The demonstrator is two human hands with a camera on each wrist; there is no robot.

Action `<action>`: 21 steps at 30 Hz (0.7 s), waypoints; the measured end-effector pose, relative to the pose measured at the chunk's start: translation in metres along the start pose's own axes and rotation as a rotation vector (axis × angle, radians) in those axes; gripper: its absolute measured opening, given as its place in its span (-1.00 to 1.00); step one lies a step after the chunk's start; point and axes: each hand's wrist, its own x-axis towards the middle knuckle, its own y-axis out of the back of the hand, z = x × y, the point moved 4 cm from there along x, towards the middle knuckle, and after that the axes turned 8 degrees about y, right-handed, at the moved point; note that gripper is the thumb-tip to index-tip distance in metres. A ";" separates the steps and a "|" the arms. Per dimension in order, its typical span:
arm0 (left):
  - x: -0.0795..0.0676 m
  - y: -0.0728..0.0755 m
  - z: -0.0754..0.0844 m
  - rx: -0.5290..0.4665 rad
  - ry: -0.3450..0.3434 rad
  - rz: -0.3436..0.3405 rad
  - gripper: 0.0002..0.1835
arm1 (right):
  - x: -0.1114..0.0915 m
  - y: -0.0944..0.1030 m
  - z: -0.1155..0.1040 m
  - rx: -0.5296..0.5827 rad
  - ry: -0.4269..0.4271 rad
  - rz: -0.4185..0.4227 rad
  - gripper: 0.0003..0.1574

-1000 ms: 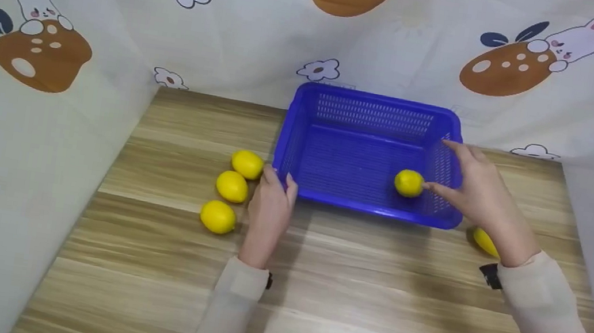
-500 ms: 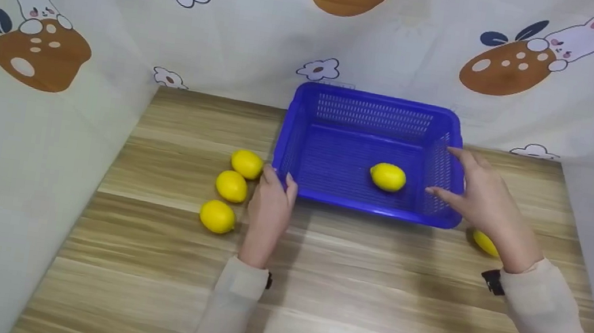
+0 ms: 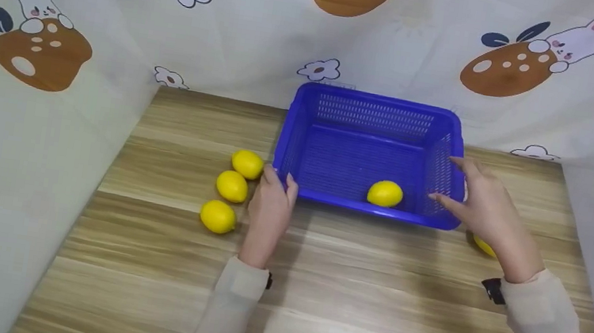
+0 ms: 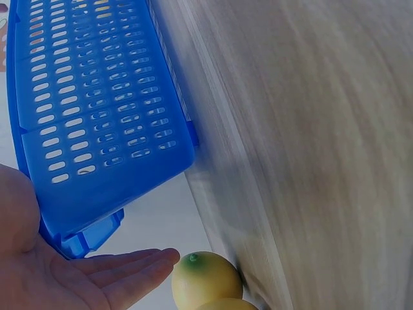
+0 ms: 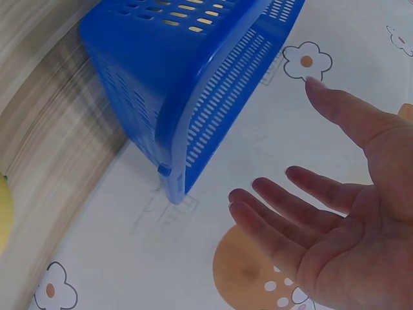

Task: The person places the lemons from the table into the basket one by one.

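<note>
In the head view, a blue plastic basket (image 3: 356, 202) stands at the back of the wooden table with one lemon (image 3: 385, 194) lying inside near its front wall. My left hand (image 3: 272, 203) holds the basket's front left corner, thumb inside the rim and fingers outside. Beyond those fingertips, the left wrist view shows a lemon (image 4: 205, 279) with a green tip. Over the basket's right rim is my right hand (image 3: 486, 207), thumb and fingers spread apart and nothing between them. The right wrist view has the same hand (image 5: 348, 226) palm-up in frame, fingers loosely bent.
Three lemons (image 3: 232, 186) lie in a row on the table (image 3: 155, 263) left of the basket. Another lemon (image 3: 485, 246) sits to the right, partly hidden by the right wrist. A printed cloth (image 3: 247, 26) hangs behind the basket and along both sides.
The lemon in the basket has rolled left from beside the right thumb, then toward the front wall. My right hand has drawn slightly back and right. The left hand stays in place.
</note>
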 end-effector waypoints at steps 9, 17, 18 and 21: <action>0.000 0.000 -0.001 -0.001 -0.019 0.009 -0.58 | -0.011 -0.005 0.003 0.001 0.023 0.039 0.01; -0.001 0.000 0.000 0.001 -0.029 0.022 -0.57 | -0.019 -0.006 0.005 -0.001 0.082 0.118 -0.05; -0.001 0.000 0.000 0.001 -0.028 0.022 -0.57 | -0.019 -0.006 0.005 -0.001 0.085 0.123 -0.06; 0.000 0.000 0.000 0.004 -0.022 0.020 -0.56 | -0.021 -0.007 0.006 -0.004 0.072 0.120 -0.05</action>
